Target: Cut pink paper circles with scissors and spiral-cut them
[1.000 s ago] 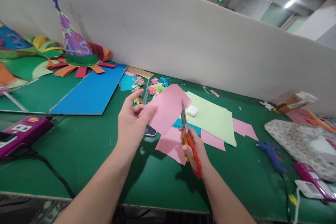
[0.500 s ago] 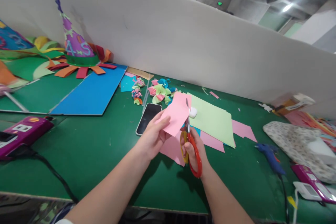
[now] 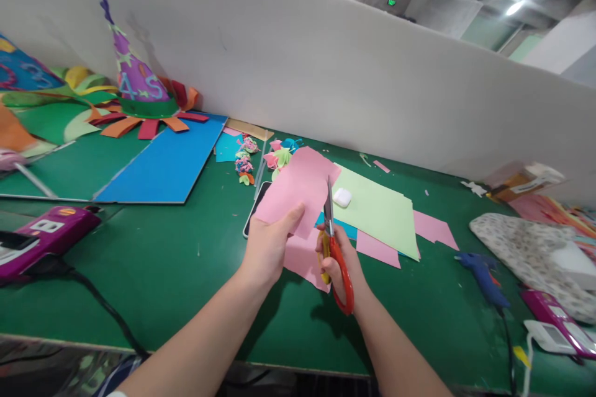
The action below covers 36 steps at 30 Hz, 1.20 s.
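My left hand (image 3: 272,239) pinches a sheet of pink paper (image 3: 302,183) by its lower edge, thumb on top. The sheet is held up above the table, tilted toward me. In my right hand (image 3: 342,260) are scissors (image 3: 343,285) with red and yellow handles, their blades pointing away from me at the sheet's right edge. Whether the blades are fully closed I cannot make out. Beneath lies another piece of pink paper (image 3: 307,263). The held sheet partly covers a phone (image 3: 251,214) and some paper flowers (image 3: 279,155).
Light green sheets (image 3: 377,211) lie right of the scissors, with a white case (image 3: 342,197) on them. A blue glue gun (image 3: 484,276) rests farther right. At left stand a purple party hat (image 3: 139,77), a blue board (image 3: 162,164) and a power strip (image 3: 46,239).
The pink sheet has been turned and shifted left, showing more of its face and covering more of the phone and flowers. The scissors' blades sit closer together at its right edge.
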Each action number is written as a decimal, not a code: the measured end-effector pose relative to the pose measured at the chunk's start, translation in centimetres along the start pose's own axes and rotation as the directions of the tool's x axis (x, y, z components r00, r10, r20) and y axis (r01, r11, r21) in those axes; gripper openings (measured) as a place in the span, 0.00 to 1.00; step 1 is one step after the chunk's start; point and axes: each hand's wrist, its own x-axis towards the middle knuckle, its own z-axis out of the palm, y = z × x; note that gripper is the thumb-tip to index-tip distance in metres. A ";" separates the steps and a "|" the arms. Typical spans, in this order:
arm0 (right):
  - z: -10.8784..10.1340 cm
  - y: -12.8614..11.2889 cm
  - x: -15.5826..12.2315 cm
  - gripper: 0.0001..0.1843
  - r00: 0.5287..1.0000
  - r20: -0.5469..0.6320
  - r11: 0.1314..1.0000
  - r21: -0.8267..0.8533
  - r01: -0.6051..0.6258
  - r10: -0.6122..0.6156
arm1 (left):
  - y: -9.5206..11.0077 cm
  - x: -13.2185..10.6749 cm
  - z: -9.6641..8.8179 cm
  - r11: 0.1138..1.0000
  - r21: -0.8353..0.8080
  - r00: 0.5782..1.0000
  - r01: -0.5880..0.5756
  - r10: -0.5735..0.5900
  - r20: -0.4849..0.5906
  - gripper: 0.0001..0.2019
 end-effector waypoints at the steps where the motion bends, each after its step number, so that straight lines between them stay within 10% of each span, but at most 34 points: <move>1: 0.0 0.1 0.1 0.43 1.000 0.015 1.000 0.023 -0.005 0.005 | 0.2 0.2 -0.3 0.998 0.045 0.999 -0.040 0.041 -0.005 0.21; 11: -0.1 2.5 0.7 0.57 0.999 0.037 0.991 0.132 -0.013 0.008 | 3.1 1.1 -1.9 0.850 0.506 0.987 -0.147 0.156 0.025 0.13; 36: -0.2 -0.6 0.0 0.46 0.997 0.049 0.988 0.141 -0.070 0.064 | 2.8 1.7 -2.4 0.895 0.441 0.989 -0.065 0.000 0.146 0.16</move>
